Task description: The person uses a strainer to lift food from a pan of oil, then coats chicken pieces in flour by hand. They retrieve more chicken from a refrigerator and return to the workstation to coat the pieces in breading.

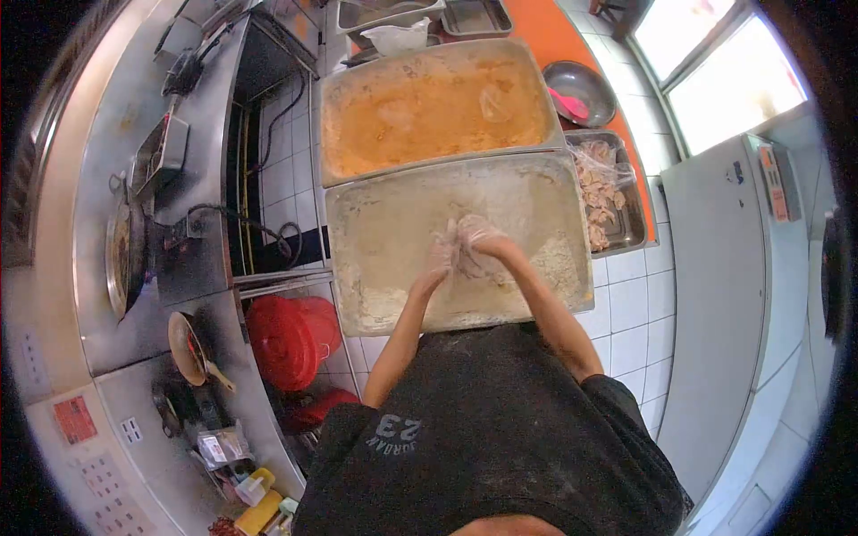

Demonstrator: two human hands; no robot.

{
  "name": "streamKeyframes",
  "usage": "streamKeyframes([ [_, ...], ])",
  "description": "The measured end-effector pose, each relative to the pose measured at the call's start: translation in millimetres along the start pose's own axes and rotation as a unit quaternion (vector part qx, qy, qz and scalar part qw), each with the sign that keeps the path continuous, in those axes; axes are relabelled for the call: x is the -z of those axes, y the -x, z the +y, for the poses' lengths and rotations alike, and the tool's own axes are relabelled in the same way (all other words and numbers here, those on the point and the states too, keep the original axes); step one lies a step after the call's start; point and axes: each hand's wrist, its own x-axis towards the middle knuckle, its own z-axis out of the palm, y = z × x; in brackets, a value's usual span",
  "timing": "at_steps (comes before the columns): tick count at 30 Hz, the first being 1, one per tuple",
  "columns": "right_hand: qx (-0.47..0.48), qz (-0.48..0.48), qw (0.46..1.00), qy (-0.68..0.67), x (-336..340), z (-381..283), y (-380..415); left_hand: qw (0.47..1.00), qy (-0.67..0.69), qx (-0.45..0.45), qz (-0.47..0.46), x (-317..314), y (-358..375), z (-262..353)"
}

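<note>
My left hand point(443, 252) and my right hand point(483, 236) meet above a large metal tray point(357, 210) dusted with pale flour point(552, 268). Both wear thin clear plastic gloves coated in white powder. The hands touch or nearly touch, and their fingers overlap and look blurred. Whether anything lies between them is hidden. Heaped flour collects along the tray's near edge and right side. Just beyond it sits a second tray point(438, 103) with an orange powder layer. To the right, a smaller metal pan point(636, 214) contains raw-looking meat pieces point(597, 192) partly under clear plastic.
A dark wok point(603, 85) with a pink utensil point(569, 104) rests on the orange table point(527, 31). Red plastic tubs point(284, 342) stand at the left below the trays. A steel counter point(201, 295) with pans runs along the left; a tall grey cabinet point(715, 295) stands right.
</note>
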Motion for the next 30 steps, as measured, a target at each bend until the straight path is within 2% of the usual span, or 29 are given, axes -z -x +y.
streamKeyframes([
  [1, 0.001, -0.001, 1.0, 0.001, 4, 0, 5, 0.995, 0.095, 0.016, 0.004, 6, -2, 17],
  [2, -0.018, 0.096, 0.98, -0.171, 7, 4, 16, 0.995, 0.097, 0.016, 0.003, 8, -5, -2],
  [3, -0.035, 0.189, 0.922, -0.336, 11, 9, 26, 0.993, 0.108, 0.041, -0.006, 17, -6, -32],
  [4, -0.036, 0.185, 0.923, -0.334, 28, 6, 34, 0.991, 0.118, 0.067, -0.014, 31, -5, -55],
  [5, -0.079, 0.126, 0.97, -0.19, 52, -2, 41, 0.998, 0.018, 0.04, 0.048, 53, 2, -58],
  [6, -0.119, 0.065, 0.99, -0.04, 66, -6, 45, 0.99, -0.083, 0.012, 0.109, 74, 8, -58],
  [7, -0.118, 0.066, 0.99, -0.036, 65, -1, 46, 0.99, -0.082, 0.01, 0.112, 90, 7, -56],
  [9, -0.191, -0.036, 0.98, 0.041, 38, 16, 44, 0.964, -0.209, 0.154, 0.051, 108, 6, -54],
  [11, -0.059, 0.013, 0.991, 0.116, -79, 93, 14, 0.951, -0.286, 0.107, -0.049, 71, -5, -77],
  [12, 0.003, 0.044, 0.986, 0.159, -134, 128, 0, 0.945, -0.324, 0.041, -0.035, 36, -17, -86],
  [13, -0.055, 0.052, 0.997, 0.02, -81, 69, 6, 0.932, -0.36, -0.025, -0.02, 2, -28, -87],
  [14, -0.109, 0.078, 0.981, -0.137, -15, -1, 13, 0.978, -0.207, 0.018, -0.009, -19, -25, -62],
  [15, -0.155, 0.118, 0.942, -0.274, 56, -77, 20, 0.997, -0.048, 0.06, 0.002, -25, -18, -34],
  [16, -0.155, 0.124, 0.941, -0.273, 58, -68, 22, 0.997, -0.05, 0.054, 0.001, -13, -17, -20],
  [18, -0.109, 0.12, 0.903, -0.399, 47, -31, 40, 0.987, 0.109, 0.115, -0.004, 19, -5, -5],
  [19, -0.112, 0.12, 0.901, -0.401, 27, 2, 52, 0.993, -0.006, 0.115, -0.039, 38, 6, 2],
  [20, -0.066, 0.104, 0.98, -0.154, -3, 41, 65, 0.983, -0.122, 0.114, -0.073, 55, 19, 2],
  [21, -0.012, 0.081, 0.991, 0.105, -18, 61, 70, 0.983, -0.123, 0.115, -0.074, 64, 29, -3],
  [22, -0.013, 0.083, 0.991, 0.105, -14, 53, 68, 0.979, -0.057, 0.166, -0.107, 70, 39, -8],
  [23, -0.056, -0.06, 0.994, 0.075, -8, 36, 66, 0.966, 0.009, 0.216, -0.141, 71, 46, -12],
  [24, -0.098, -0.201, 0.974, 0.044, -6, 23, 67, 0.975, -0.06, 0.133, -0.17, 30, 35, -97],
  [26, -0.028, 0.046, 0.998, -0.037, -225, 122, 28, 0.961, -0.204, -0.045, -0.184, -43, 15, -244],
  [29, -0.09, 0.021, 0.95, -0.3, -71, 14, 66, 0.983, 0.065, 0.057, -0.163, 7, 33, -52],
  [30, -0.089, 0.025, 0.95, -0.3, -46, -1, 72, 0.983, 0.062, 0.054, -0.164, 16, 27, -43],
])
